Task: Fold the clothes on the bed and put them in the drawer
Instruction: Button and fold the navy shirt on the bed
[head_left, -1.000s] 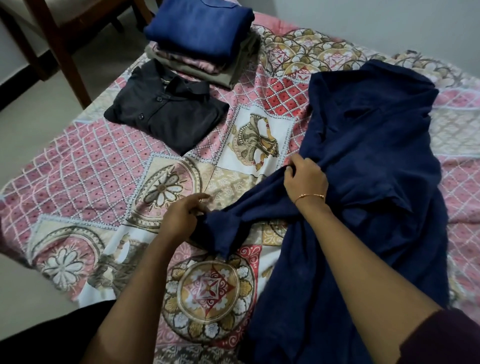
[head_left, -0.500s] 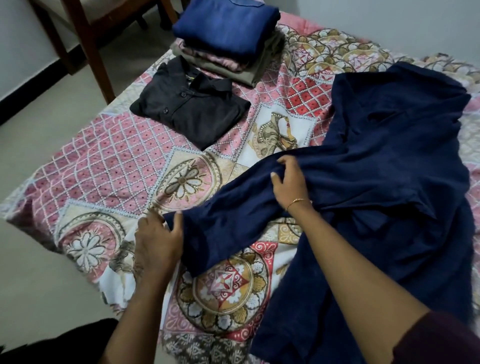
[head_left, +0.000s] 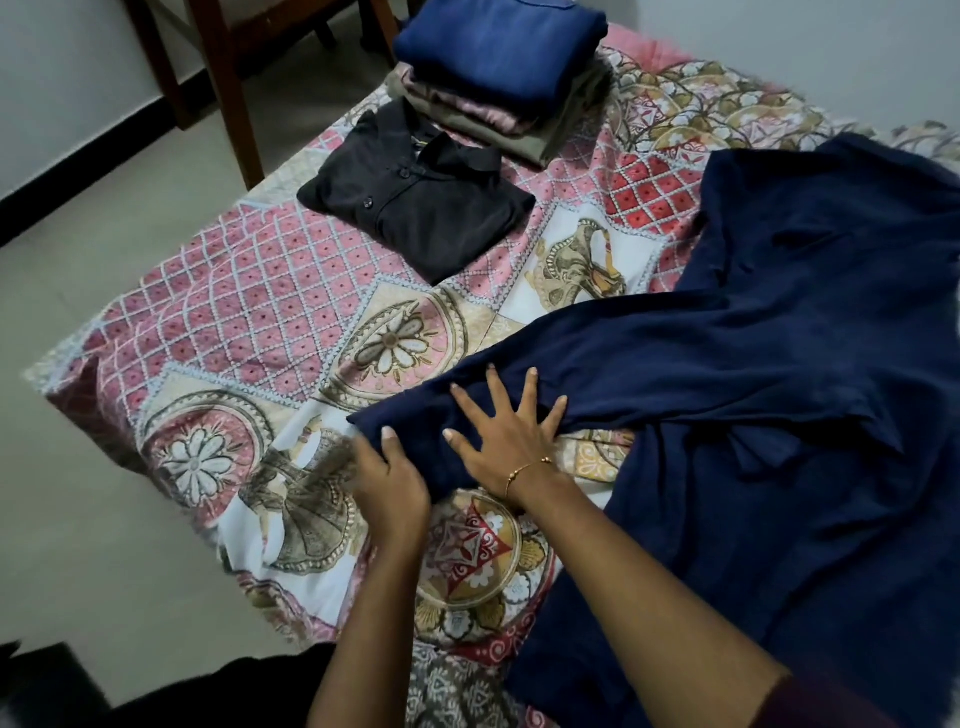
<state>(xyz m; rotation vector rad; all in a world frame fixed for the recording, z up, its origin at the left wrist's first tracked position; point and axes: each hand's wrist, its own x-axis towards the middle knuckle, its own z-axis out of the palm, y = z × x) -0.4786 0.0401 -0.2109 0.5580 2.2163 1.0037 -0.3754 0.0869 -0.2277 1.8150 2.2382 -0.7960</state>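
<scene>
A large navy garment (head_left: 779, 338) lies spread over the right half of the bed, with one sleeve stretched out to the left. My right hand (head_left: 511, 431) presses flat on that sleeve with fingers spread wide. At the sleeve's end my left hand (head_left: 389, 480) holds the cuff edge, thumb on top of the cloth. A folded black shirt (head_left: 415, 202) lies on the patterned bedsheet (head_left: 234, 322) further back. Behind it stands a stack of folded clothes (head_left: 498, 73) topped by a blue piece. No drawer is in view.
A wooden chair (head_left: 223, 78) stands on the floor past the bed's far left corner. The bed's left edge runs diagonally, with pale floor (head_left: 104, 519) beside it. A white wall rises behind the bed.
The sleeve has been pulled straight and laid flat. My right hand let go of the cloth, slid toward the cuff and now presses with spread fingers. My left hand stays at the cuff.
</scene>
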